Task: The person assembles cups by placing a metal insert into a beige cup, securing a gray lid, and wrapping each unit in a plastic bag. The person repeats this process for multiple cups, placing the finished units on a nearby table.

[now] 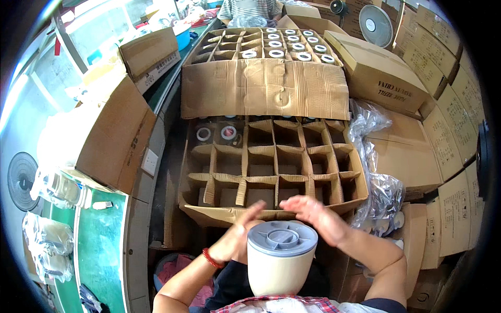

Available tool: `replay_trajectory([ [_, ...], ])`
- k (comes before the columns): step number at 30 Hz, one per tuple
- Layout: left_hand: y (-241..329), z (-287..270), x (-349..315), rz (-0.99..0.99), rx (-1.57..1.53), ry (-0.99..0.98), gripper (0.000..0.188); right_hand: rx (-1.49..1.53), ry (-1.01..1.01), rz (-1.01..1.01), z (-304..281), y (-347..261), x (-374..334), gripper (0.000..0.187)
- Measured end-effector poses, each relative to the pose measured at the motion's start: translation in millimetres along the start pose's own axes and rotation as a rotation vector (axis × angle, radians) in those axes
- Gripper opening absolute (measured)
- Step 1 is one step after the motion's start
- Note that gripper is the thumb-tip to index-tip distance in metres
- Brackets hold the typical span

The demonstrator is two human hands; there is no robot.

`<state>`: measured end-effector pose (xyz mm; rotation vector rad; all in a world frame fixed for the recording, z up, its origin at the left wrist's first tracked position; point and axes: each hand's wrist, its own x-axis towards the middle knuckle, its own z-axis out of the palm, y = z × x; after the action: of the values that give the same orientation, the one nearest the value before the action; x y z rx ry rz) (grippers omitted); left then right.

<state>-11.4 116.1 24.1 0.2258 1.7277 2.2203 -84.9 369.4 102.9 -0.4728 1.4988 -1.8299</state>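
Observation:
A cream tapered container (281,274) with a round grey lid (282,239) stands upright against my body, close to the lower edge. My left hand (242,229), a red bracelet at its wrist, is just beside the container's left side, slightly smeared, its fingers stretched forward. Whether its palm touches the container, I cannot tell. Above the lid's right side my right hand (321,216) is open and apart from it, fingers pointing left. Right in front is a cardboard box with dividers (229,211). Two jars with white ring tops (228,133) sit in its far left cells.
Behind stands another divided carton (261,88), partly filled with white-topped pieces. Cartons are stacked along the right (459,156). Clear plastic wrap (383,193) lies beside the near box. Left is a green-topped bench (102,250) with bagged containers (49,248). A person (250,10) is at the far end.

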Motion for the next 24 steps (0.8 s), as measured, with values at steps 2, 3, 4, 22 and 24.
replay_trajectory([
  [2, 5.5, 12.1, 2.7, 0.153, 0.228, -0.104, 0.081, 0.061, -0.1, -0.005, 4.2, 11.7, -3.6, 0.064],
  [3, 11.8, 13.9, -0.9, 0.202, 0.333, -0.119, 0.08, 0.136, -0.035, 0.026, 3.5, 11.4, -2.5, 0.06],
  [4, 24.1, 19.3, -1.8, 0.261, 0.436, -0.132, 0.08, 0.134, -0.088, -0.027, -0.8, 13.6, 2.2, 0.064],
  [22, 136.4, 64.2, 18.3, 0.462, 0.629, -0.471, 0.098, 0.175, 0.009, 0.368, -2.0, 60.4, 121.9, 0.056],
  [24, 111.7, 19.2, 15.6, 0.365, 0.438, -0.118, 0.12, 0.503, -0.116, 0.288, -32.4, 58.1, 88.5, 0.061],
])
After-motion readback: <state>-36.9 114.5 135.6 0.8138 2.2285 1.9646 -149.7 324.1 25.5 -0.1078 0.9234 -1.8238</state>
